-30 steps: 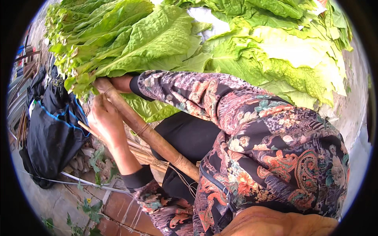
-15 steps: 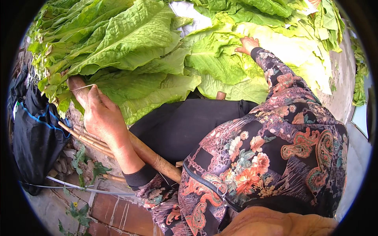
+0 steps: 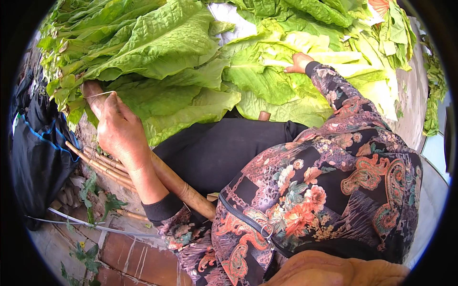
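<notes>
- Two hands in view, well apart; we take the thick bamboo pole point(image 3: 183, 190) as landmark. It slants from the leaf stack down to the jacket point(image 3: 305, 209).
- Left hand point(image 3: 122, 136): over the pole's far half, fingers closed on a thin pale strand point(image 3: 100, 95) that crosses the pole. Whether the palm also grips the pole, we cannot tell.
- Right hand point(image 3: 300, 63): well to the right of the pole, on the loose leaves point(image 3: 267, 76). Its fingers are partly lost among them; we cannot tell whether it has closed on one.
- Leaf stack point(image 3: 162, 40): at the pole's far end, stem ends crowding it, blades spread rightward.
- Risk, slack: the strand seems held by fingertips alone. Should that pinch ease, we would expect it to loosen at the pole.
- Risk, rolling: with the right hand away, a lean of the body might turn or tip the pole and disturb the stems beside it.
- Risk, tearing: the loose leaves look broad and overlapped; a sharp one-handed pull could rip a blade or drag its neighbours.
- Risk, snagging: thin sticks point(image 3: 109, 170) lie left of the pole, close by the left forearm; a cuff could catch there.
</notes>
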Demonstrator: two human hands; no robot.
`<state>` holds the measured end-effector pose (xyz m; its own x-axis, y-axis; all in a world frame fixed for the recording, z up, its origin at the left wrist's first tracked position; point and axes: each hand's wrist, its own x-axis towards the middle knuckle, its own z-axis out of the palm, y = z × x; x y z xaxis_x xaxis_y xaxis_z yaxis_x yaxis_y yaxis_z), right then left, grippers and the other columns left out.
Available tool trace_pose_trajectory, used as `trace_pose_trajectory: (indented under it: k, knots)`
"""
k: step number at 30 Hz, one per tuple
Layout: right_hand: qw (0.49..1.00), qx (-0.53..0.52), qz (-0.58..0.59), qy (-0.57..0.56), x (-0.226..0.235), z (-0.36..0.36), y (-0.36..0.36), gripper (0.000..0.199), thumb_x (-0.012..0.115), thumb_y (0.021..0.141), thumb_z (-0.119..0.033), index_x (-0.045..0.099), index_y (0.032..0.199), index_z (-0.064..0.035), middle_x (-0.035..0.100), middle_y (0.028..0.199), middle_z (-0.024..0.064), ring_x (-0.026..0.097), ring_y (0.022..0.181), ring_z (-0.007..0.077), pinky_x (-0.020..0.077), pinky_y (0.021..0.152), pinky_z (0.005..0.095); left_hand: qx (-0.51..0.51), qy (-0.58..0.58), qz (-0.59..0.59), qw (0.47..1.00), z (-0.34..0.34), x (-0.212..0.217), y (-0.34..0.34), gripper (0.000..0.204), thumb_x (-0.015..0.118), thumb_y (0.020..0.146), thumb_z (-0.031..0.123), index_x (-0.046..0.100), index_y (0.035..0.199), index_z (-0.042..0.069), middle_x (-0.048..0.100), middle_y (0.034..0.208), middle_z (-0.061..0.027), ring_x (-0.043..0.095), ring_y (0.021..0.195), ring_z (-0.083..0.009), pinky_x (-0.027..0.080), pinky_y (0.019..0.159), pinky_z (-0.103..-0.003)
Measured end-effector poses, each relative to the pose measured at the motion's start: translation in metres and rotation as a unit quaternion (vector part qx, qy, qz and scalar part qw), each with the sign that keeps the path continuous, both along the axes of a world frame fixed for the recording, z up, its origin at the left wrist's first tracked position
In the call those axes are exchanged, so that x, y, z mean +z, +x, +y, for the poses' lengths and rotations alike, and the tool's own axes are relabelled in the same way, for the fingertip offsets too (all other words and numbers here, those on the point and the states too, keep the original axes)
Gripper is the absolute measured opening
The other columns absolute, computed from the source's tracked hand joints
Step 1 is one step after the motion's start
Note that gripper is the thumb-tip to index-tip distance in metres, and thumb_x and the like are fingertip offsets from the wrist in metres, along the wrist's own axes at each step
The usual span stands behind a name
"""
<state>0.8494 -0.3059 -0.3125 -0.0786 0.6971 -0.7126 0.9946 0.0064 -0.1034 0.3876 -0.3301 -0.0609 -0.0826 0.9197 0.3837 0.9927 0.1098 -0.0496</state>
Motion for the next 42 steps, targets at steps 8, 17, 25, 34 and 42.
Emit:
trace_pose_trajectory:
  k: [8,17,25,34,42]
  knots:
    - [0.971,-0.045,-0.002,0.236,0.015,-0.017,0.018,0.033,0.062,0.076,-0.023,0.058,0.099,0.0007,0.055,0.097,0.0207,0.059,0.089,0.0365,0.0476,0.078,0.0451,-0.023,0.034,-0.019,0.999,0.001,0.0,0.005,0.015,0.06,0.086,0.02,0.069,0.096,0.013,0.067,0.076,-0.0146,0.065,0.065,-0.0319,0.052,0.057,-0.039]
    - [0.964,-0.011,-0.039,0.263,-0.007,-0.055,0.008,0.018,0.063,0.075,-0.016,0.061,0.091,-0.0074,0.059,0.093,0.0149,0.063,0.081,0.0332,0.0512,0.072,0.0451,-0.052,0.029,-0.003,0.998,0.002,-0.003,-0.005,0.016,0.058,0.087,0.02,0.067,0.099,0.013,0.067,0.079,-0.0131,0.065,0.066,-0.032,0.052,0.058,-0.041]
    - [0.958,-0.023,-0.098,0.268,-0.001,0.006,0.044,0.027,0.061,0.081,-0.019,0.057,0.104,-0.0055,0.059,0.103,0.0168,0.063,0.089,0.0347,0.0503,0.075,0.0447,-0.012,-0.01,0.022,1.0,-0.005,0.001,0.003,0.021,0.055,0.09,0.023,0.067,0.102,0.011,0.068,0.09,-0.0118,0.066,0.073,-0.0317,0.052,0.064,-0.039]
    - [0.955,-0.037,-0.125,0.268,-0.033,-0.014,0.041,0.023,0.06,0.079,-0.017,0.061,0.101,-0.0095,0.061,0.098,0.0157,0.064,0.083,0.0352,0.0507,0.073,0.0461,-0.036,0.012,0.017,0.999,0.003,0.001,0.003,0.022,0.056,0.09,0.025,0.067,0.101,0.01,0.068,0.083,-0.0138,0.066,0.073,-0.0316,0.052,0.064,-0.041]
    - [0.954,-0.221,0.042,0.2,0.05,0.03,0.066,0.049,0.064,0.071,-0.033,0.061,0.1,0.0071,0.065,0.09,0.0243,0.063,0.086,0.0351,0.0478,0.077,0.041,-0.02,0.012,0.019,1.0,-0.006,0.01,0.009,0.023,0.056,0.09,0.028,0.068,0.099,0.011,0.068,0.081,-0.0135,0.066,0.072,-0.0321,0.052,0.063,-0.042]
